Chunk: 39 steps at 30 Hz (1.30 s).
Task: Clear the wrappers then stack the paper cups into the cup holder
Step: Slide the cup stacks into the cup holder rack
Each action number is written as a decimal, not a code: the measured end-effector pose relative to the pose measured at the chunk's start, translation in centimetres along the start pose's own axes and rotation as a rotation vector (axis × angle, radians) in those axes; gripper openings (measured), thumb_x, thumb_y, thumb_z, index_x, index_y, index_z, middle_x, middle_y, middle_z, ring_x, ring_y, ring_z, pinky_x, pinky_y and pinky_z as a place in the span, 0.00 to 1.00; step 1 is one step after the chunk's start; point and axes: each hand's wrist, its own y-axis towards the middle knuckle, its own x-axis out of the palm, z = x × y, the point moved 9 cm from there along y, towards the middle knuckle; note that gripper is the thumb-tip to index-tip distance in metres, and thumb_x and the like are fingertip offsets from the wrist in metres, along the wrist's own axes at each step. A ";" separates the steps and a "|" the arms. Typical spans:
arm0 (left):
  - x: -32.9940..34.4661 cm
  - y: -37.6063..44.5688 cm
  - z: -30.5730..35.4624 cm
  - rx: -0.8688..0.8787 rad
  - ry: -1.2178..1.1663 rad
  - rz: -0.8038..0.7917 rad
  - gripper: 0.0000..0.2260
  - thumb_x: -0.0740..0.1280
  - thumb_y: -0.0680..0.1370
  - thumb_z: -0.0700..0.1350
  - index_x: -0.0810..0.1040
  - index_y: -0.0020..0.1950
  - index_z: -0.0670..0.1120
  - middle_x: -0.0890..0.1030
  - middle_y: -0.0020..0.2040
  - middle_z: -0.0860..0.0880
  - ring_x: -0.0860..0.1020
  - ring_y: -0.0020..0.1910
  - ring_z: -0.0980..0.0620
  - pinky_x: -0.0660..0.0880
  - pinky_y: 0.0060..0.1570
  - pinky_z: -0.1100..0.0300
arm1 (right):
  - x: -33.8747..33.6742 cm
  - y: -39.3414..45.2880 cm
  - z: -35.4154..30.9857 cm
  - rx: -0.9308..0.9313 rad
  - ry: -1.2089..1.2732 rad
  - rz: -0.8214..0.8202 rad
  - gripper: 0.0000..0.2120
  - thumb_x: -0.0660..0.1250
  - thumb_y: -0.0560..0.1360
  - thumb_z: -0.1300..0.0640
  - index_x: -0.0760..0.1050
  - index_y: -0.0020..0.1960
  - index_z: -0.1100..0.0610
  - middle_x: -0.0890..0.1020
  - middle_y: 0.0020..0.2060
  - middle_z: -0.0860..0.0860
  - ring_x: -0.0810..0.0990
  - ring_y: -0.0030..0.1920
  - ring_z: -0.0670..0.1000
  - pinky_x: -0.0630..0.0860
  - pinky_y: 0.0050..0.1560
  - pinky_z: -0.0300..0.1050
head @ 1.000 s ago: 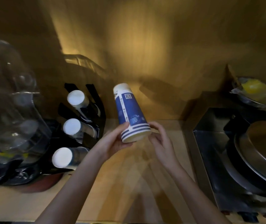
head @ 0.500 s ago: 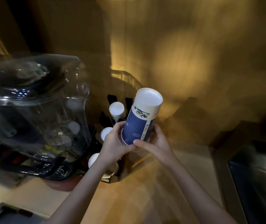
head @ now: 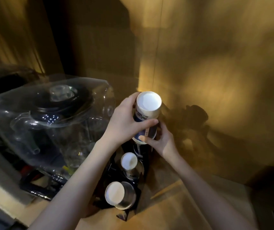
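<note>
— Two stacks (head: 115, 193) are seen seated in the cup holder (head: 133, 181), just right of the clear plastic container (head: 49, 123); what has changed?

— A blue cup stack (head: 147, 112), half a second ago held in the air, is now brought over the rear slot, base up. It is gripped by the left hand (head: 124, 123) near the top and steadied by the right hand (head: 162, 140) at the rim. Seating seems near; the surface (head: 174, 211) is left bare of wrappers.

Two bare forearms, no sleeves in view, bare hands, left hand (head: 124, 120), right hand (head: 162, 141), no rings or watch visible
</note>
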 end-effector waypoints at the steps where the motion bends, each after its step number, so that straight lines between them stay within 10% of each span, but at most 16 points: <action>1: -0.2 0.5 0.1 0.000 0.033 0.029 0.34 0.76 0.63 0.54 0.68 0.66 0.50 0.76 0.63 0.51 0.73 0.60 0.54 0.72 0.60 0.60 | 0.2 0.4 0.3 0.010 0.004 -0.001 0.36 0.78 0.62 0.52 0.66 0.65 0.49 0.78 0.56 0.47 0.77 0.59 0.48 0.73 0.57 0.41; 11: 1.0 1.6 -2.2 -0.015 0.138 0.083 0.28 0.76 0.63 0.53 0.75 0.60 0.49 0.81 0.56 0.49 0.78 0.54 0.52 0.72 0.52 0.61 | 1.3 1.7 1.6 0.037 -0.028 -0.054 0.31 0.77 0.65 0.57 0.67 0.65 0.53 0.76 0.55 0.46 0.76 0.58 0.47 0.70 0.44 0.22; 25: 5.5 1.2 -9.8 -0.230 0.119 -0.058 0.29 0.76 0.65 0.51 0.74 0.64 0.46 0.76 0.59 0.46 0.71 0.54 0.56 0.62 0.49 0.73 | -0.1 2.5 -2.1 -0.178 -0.283 -0.017 0.24 0.70 0.71 0.59 0.70 0.66 0.58 0.79 0.60 0.53 0.77 0.60 0.49 0.72 0.63 0.44; 39: 8.0 -1.0 -11.2 -0.342 0.177 -0.161 0.35 0.71 0.71 0.51 0.61 0.72 0.40 0.71 0.65 0.41 0.70 0.65 0.45 0.67 0.62 0.58 | 1.8 1.7 0.2 -0.108 -0.449 -0.160 0.23 0.64 0.76 0.57 0.66 0.70 0.58 0.74 0.66 0.54 0.72 0.65 0.53 0.68 0.64 0.44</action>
